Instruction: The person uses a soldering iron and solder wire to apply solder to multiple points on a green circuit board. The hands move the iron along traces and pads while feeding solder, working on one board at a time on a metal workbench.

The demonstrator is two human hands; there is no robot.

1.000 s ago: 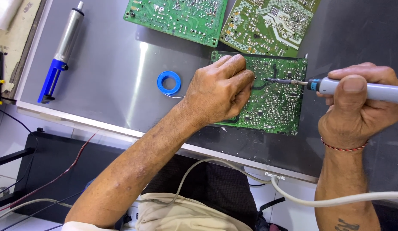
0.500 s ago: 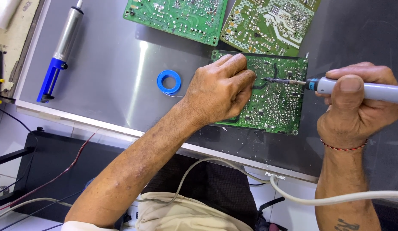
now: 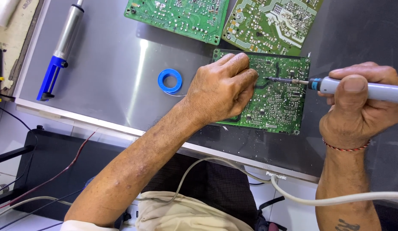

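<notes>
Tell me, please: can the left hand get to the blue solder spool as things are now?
Probably yes. The left hand rests on the circuit board, and the blue solder spool lies just beside it on bare metal sheet, with nothing between. The hand would have to leave the board.

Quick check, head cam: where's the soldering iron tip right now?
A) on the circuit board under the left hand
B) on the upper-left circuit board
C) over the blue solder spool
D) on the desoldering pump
A: the right hand holds the soldering iron with its tip on the circuit board that the left hand presses down; the blue solder spool and the desoldering pump lie apart to the left.
</notes>
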